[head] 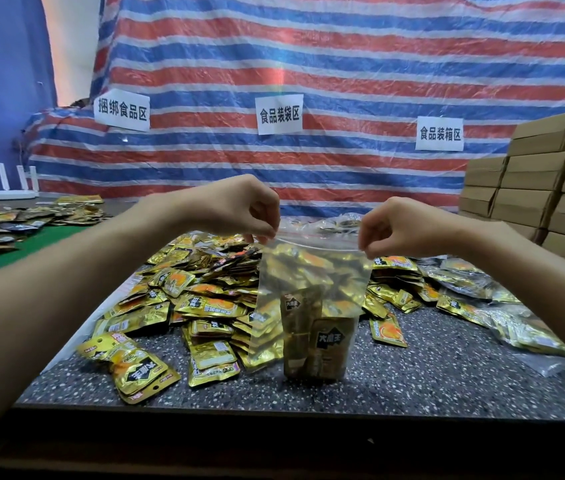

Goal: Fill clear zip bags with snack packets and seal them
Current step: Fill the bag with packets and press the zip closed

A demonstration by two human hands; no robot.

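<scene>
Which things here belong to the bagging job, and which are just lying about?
In the job: zip bag, pinched at its top by left hand and right hand; packets inside it; loose packets heaped on the table.
Lying about: cardboard boxes; router; paper signs.

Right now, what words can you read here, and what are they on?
"捆绑食品区": left paper sign.
"食品装袋区": middle paper sign.
"食品装箱区": right paper sign.
"大?王", middle character blurred: gold snack packet inside the clear zip bag.
Small print on the loose packets: too small to read.
</scene>
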